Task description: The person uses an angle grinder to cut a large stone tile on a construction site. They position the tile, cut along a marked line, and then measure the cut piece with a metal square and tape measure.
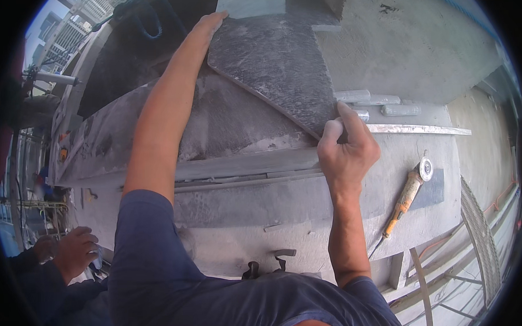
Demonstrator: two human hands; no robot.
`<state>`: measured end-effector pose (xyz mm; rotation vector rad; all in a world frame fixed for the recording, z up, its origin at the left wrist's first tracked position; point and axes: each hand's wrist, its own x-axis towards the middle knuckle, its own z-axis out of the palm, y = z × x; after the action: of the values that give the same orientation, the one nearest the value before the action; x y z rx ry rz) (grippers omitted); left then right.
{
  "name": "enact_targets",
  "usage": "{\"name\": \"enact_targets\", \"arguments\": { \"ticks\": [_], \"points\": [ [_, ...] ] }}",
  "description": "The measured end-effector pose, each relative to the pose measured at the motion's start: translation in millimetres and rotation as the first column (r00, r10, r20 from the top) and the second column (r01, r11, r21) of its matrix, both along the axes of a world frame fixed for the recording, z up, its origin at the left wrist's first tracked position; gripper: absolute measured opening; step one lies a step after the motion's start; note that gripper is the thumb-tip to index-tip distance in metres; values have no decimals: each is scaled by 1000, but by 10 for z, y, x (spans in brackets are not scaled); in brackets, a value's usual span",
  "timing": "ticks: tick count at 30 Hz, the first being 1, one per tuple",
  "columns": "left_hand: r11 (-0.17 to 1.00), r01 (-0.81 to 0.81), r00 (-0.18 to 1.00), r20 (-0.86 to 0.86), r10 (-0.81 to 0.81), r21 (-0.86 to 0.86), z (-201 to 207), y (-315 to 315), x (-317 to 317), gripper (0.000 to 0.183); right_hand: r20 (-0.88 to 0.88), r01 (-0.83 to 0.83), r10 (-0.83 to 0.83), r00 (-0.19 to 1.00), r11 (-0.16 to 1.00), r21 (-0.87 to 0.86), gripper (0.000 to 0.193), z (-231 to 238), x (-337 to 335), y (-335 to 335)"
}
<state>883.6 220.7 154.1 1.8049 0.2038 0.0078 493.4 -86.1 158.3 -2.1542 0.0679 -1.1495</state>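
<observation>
A dark grey, dusty stone slab [269, 65] with a slanted near edge lies in front of me, over another grey slab [231, 121]. My left hand [210, 22] reaches far forward and holds the slab's left edge near its far end; its fingers are partly hidden there. At the near right corner of the slab, my right hand [348, 145] is closed, thumb and forefinger at the edge and the other fingers curled in. Several silver foil tubes [379, 99] lie just beyond my right hand. The fingers of that hand carry white dust.
An orange angle grinder [407, 197] with its cable lies on the ledge to my right. A pale strip [418, 129] runs beside the tubes. At lower left are another person's hands [75, 253]. A woven strap [480, 241] hangs at the right; buildings [67, 46] show far left.
</observation>
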Motion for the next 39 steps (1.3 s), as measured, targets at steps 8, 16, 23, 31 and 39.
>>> {"name": "enact_targets", "arguments": {
  "ticks": [8, 16, 23, 31, 39],
  "points": [
    [984, 147, 986, -93, -138, 103, 307, -110, -721, 91, -187, -344, 359, 915, 933, 106, 55, -5, -105, -242],
    [982, 109, 994, -27, -106, 156, 173, -10, -871, 105, -49, -397, 450, 891, 828, 396, 80, -395, 33, 34],
    [975, 102, 995, -10, -102, 198, -91, 198, -407, 92, -68, -342, 388, 919, 872, 350, 73, -422, 99, 10],
    [983, 118, 992, 22, -123, 139, 129, -172, -649, 99, -233, -336, 425, 875, 879, 339, 63, -189, 53, -139],
    [985, 46, 999, -25, -42, 168, 77, -44, -496, 101, -241, -402, 520, 820, 821, 405, 65, -174, 82, -106]
  ]
}}
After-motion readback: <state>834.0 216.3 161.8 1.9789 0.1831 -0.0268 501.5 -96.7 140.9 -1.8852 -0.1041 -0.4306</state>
